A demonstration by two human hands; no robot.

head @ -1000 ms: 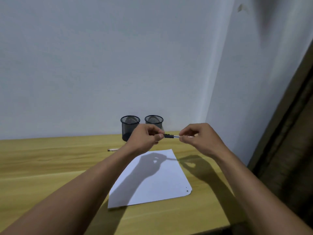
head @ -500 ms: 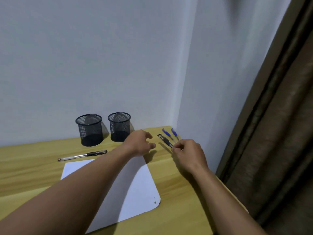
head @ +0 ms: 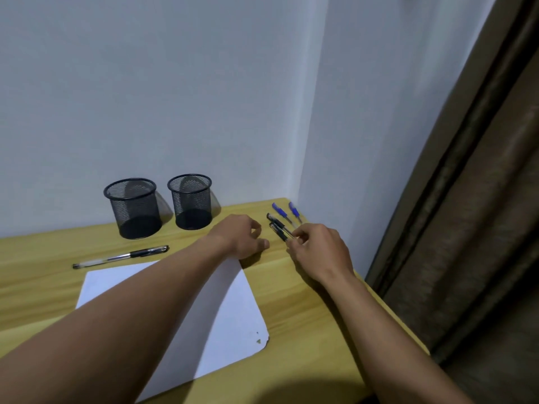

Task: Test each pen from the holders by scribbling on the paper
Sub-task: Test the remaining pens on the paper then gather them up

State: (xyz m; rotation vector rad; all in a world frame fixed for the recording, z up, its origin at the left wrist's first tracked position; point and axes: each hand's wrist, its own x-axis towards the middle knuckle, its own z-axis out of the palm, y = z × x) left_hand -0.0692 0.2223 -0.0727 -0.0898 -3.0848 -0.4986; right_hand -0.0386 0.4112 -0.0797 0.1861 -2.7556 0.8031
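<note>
Setting a black pen (head: 279,232) down beside three others, right of the paper (head: 227,310).

From the head camera, the right hand (head: 318,249) pinched that pen's near end, the pen lying on the desk (head: 306,310) just beside another black pen (head: 277,221) and near two blue pens (head: 280,212). The left hand (head: 243,239) hung loosely curled, holding nothing, at the paper's far corner. Beyond the paper lay one more pen (head: 121,256), and behind it stood two mesh holders (head: 132,208).

Right hand (head: 316,249) pinches a black pen (head: 280,231) on the desk (head: 306,316) beside the paper (head: 233,316).
</note>
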